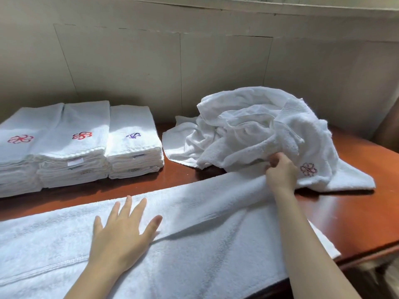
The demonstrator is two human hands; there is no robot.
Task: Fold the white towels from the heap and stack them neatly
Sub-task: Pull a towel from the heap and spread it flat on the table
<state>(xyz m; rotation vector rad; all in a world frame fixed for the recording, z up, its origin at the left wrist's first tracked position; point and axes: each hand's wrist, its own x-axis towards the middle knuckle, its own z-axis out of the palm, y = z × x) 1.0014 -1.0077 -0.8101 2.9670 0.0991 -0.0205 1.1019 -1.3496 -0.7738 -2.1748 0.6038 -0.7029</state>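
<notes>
Head view: three stacks (73,152), one heap (248,130) (crumpled), one spread towel (194,234)

In front of you runs a polished reddish-brown wooden table (358,214), its glossy top catching sunlight on the right and its front edge showing at the lower right. Behind it you face a beige wall (129,67) lined with flat panels, their thin seams running upright and along the top, with a pale ledge (302,6) above. At your far right stands a blurred brown shape (389,128) that you cannot make out.
</notes>
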